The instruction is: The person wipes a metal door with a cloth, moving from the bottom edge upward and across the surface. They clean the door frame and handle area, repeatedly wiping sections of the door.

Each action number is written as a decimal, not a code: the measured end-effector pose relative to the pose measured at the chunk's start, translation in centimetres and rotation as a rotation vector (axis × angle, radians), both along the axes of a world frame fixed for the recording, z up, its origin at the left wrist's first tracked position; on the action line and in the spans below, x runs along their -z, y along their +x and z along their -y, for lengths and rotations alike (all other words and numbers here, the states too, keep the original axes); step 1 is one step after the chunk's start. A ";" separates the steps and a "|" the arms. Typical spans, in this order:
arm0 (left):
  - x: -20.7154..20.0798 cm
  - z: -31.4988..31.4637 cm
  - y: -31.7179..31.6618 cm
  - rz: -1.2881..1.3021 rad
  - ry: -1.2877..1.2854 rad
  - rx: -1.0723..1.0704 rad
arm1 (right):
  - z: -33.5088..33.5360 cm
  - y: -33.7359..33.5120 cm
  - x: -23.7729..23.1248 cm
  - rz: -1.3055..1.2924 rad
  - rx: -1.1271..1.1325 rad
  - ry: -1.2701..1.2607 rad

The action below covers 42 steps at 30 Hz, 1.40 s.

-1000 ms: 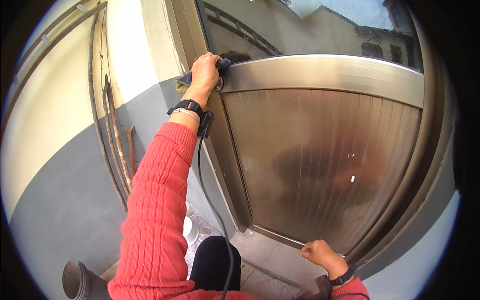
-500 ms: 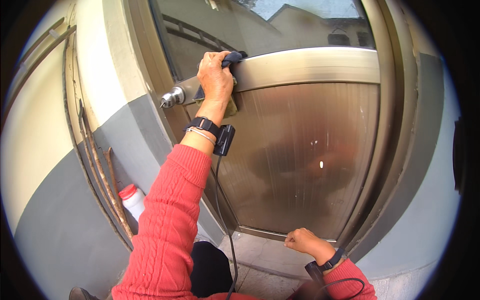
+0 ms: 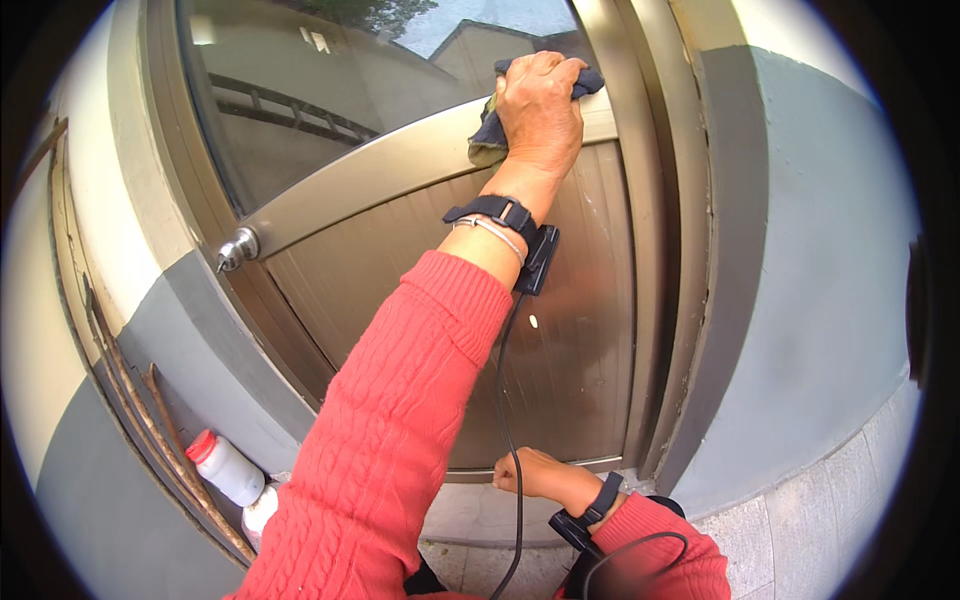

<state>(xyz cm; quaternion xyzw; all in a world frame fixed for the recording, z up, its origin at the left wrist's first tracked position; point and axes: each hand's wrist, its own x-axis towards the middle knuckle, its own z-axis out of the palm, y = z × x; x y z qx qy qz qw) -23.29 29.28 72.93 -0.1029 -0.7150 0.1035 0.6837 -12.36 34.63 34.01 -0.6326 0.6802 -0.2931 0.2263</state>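
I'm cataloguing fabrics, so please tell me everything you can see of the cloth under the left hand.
The cloth is dark blue-grey with a yellowish-green section at its lower left, soft-looking fabric, bunched and creased. The left hand grips it from above, hiding its middle. It lies against the metal door rail, near the right end. Dampness cannot be told.

The view looks from the person's head (through a wide fisheye that bends edges), forward and downward at a nearby door [image 3: 578, 372].
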 end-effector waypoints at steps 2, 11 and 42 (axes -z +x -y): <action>0.5 -1.2 -1.3 -0.047 -0.076 0.099 | -0.1 -0.2 -0.2 0.008 0.000 -0.010; 3.8 -1.0 0.1 0.148 -0.263 0.090 | -1.1 0.5 -2.2 -0.021 0.011 -0.027; 32.9 0.3 -1.5 0.597 -0.821 0.182 | -3.8 1.9 -2.6 -0.194 -0.157 0.140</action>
